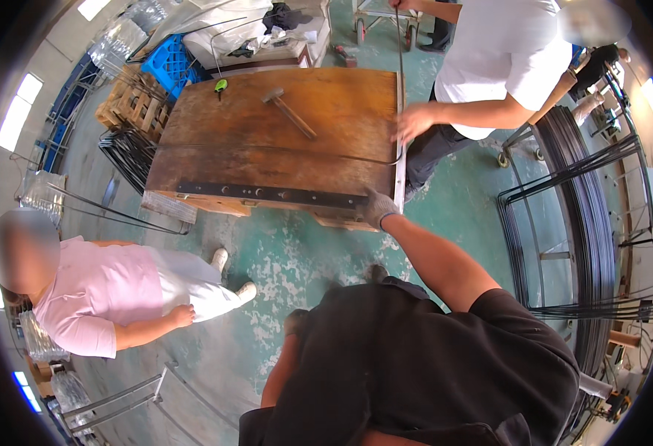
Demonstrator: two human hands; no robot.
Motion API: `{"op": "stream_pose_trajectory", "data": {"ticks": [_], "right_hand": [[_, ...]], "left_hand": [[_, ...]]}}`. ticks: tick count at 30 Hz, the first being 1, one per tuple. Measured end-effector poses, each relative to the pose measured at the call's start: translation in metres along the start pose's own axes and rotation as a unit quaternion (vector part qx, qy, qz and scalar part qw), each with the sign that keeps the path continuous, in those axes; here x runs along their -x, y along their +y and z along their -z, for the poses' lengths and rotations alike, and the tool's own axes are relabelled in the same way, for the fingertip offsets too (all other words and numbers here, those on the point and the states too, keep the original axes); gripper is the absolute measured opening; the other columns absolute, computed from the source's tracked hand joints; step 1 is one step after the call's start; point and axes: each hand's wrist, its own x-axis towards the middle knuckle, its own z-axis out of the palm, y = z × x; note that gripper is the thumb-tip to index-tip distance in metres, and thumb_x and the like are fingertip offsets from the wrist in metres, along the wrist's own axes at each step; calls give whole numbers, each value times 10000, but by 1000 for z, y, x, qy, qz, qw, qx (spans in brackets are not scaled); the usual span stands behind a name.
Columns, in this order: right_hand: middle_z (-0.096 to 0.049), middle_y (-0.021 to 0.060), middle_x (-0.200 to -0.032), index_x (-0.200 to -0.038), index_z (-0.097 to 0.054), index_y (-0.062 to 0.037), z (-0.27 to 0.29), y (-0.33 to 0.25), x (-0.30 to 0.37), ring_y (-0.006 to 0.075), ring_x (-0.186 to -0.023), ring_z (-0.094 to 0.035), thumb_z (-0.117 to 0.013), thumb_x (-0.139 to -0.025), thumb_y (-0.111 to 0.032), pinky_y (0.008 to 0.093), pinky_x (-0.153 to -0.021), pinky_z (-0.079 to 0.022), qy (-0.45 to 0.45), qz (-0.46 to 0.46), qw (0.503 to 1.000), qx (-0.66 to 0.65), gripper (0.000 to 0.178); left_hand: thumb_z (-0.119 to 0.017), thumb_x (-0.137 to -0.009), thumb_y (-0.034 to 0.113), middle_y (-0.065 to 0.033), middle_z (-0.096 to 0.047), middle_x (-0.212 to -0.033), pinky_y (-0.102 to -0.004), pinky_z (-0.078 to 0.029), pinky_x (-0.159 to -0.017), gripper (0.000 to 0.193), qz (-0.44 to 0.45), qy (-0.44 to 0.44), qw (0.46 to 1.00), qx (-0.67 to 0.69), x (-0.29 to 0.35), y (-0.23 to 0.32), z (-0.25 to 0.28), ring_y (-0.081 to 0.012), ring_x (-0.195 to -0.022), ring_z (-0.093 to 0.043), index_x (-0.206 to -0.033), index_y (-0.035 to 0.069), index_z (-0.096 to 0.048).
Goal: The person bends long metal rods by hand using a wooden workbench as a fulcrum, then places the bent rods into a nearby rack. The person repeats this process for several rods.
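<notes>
My right hand [379,207], in a light grey glove, is at the front right corner of the wooden worktable [222,119]. Its fingers look curled over the right end of a black metal bar [304,196] with round holes or studs, which runs along the table's front edge. My left hand [294,321] hangs low beside my body; its fingers are mostly hidden. A thin bent metal rod [400,89] runs down the table's right side, curves near the corner and continues leftward across the top. A co-worker's hands hold its upright part. A hammer [289,114] lies on the tabletop.
A green tape measure [221,85] sits at the table's far left. One person in pink [111,286] stands at left, another in white [482,70] beyond the right edge. Bundled dark rods [579,223] rest on a rack at right. Wooden pallets [130,100] and a blue crate [169,67] stand behind left.
</notes>
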Motion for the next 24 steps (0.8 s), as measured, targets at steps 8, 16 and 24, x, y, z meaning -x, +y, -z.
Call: {"op": "stream_pose_trajectory", "data": {"ticks": [8,16,24], "right_hand": [[-768,217,-1186,-1358,-708,-92,-54,68,99,384,-1139,-726,-737,-899,-386,460,-1012,-564,-95,-1,995,-25,546],[-777,203,-1174,-1321,-737,-99,-66,163,153,356,-1124,-737,-743,-886,-391,436,-1010,-561,-64,-177,982,-1,524],[-744,209,-1278,-1334,-732,-119,-62,172,164,373,-1229,-691,-744,-884,-414,429,-1082,-531,-46,-260,960,-93,538]], "left_hand": [[-547,-951,517,-221,-756,-1118,-515,-569,-962,501,2,-8,999,-38,8,-37,-10,-422,-1139,-708,-1045,106,-818],[-576,-947,410,-207,-768,-1092,-525,-590,-905,401,-55,-35,991,-113,-2,-12,8,-415,-1060,-737,-990,88,-812],[-572,-950,335,-212,-771,-1036,-529,-611,-813,346,-207,-47,953,-216,-36,14,21,-398,-958,-760,-950,78,-804]]}}
